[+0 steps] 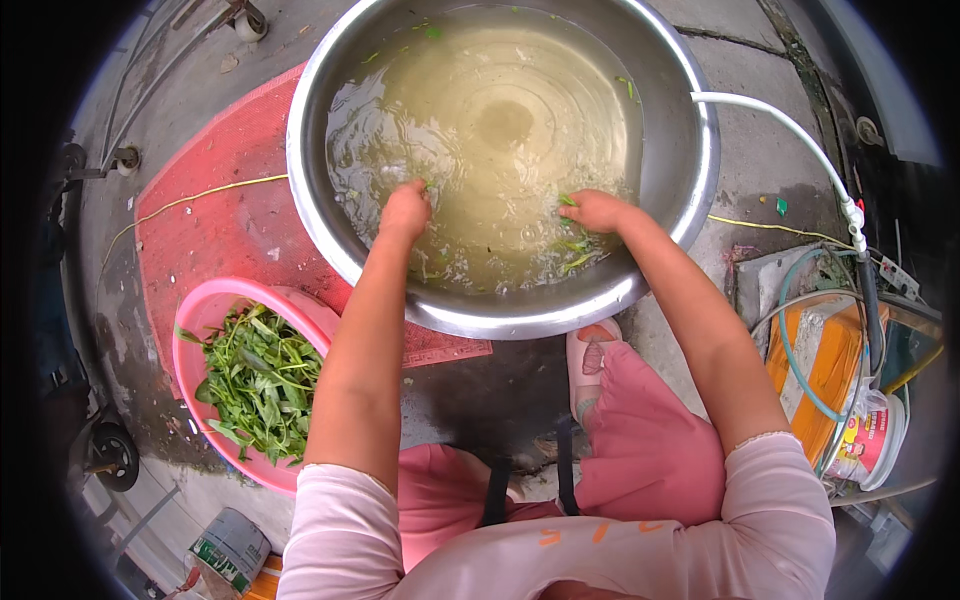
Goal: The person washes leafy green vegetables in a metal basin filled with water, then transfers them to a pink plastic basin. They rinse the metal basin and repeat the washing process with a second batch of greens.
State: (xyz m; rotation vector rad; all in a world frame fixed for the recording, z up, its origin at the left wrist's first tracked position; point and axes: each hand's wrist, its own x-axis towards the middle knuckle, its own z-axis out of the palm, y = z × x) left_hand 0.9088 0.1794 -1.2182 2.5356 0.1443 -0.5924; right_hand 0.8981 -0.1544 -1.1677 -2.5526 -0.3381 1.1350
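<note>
Before me stands a wide stainless steel basin (679, 150) filled with cloudy, yellowish water, a few green leaf bits afloat in it. My left hand (407, 210) is at the water's surface near the basin's front left, its fingers curled, with a small bit of green at the fingertips. At the front right, my right hand (592, 210) pinches some green leaves, and more leafy stems (576, 259) lie in the water just below it. A pink plastic tub (189, 375) holding a heap of leafy greens (262, 382) rests on the ground to the left of my left forearm.
A white pipe (780, 116) reaches over the basin's right rim. A red mat (225, 217) lies partly under the basin. On the right are coiled hoses, an orange box (825, 375) and a white bucket (881, 442). A metal can (232, 544) lies lower left, wheeled frames beyond.
</note>
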